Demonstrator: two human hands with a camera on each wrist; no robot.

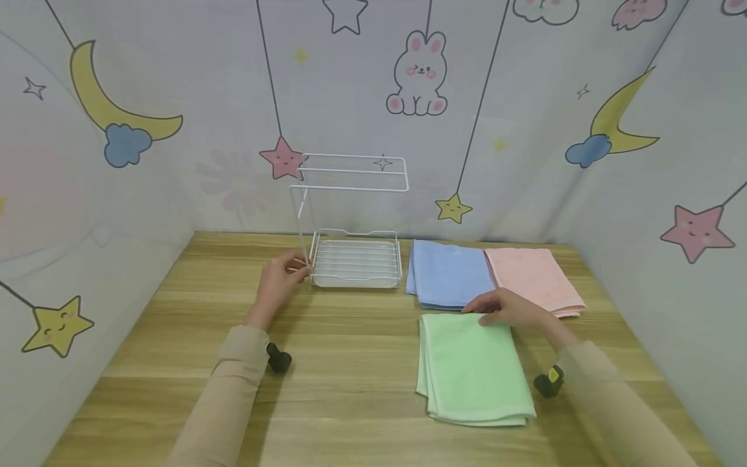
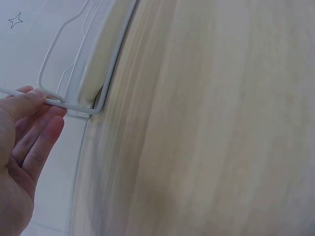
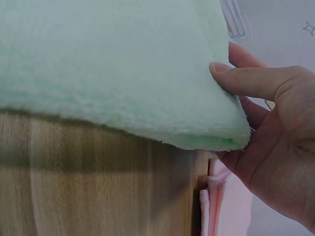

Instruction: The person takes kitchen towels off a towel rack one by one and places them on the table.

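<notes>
A white wire rack (image 1: 357, 264) with a tray at its base and a raised top frame stands at the back of the table. My left hand (image 1: 275, 288) is at its lower left side. In the left wrist view the thumb and fingers pinch the rack's wire (image 2: 78, 107) near a bottom corner. A folded green towel (image 1: 475, 370) lies in front, right of centre. My right hand (image 1: 516, 310) grips its far edge, thumb on top and fingers beneath, as the green cloth (image 3: 123, 64) in the right wrist view shows.
Behind the green towel lie a folded blue towel (image 1: 449, 275) and, to its right, a folded pink towel (image 1: 533, 277). The wooden table (image 1: 327, 389) is enclosed at the back and both sides by pale printed curtains (image 1: 362, 84).
</notes>
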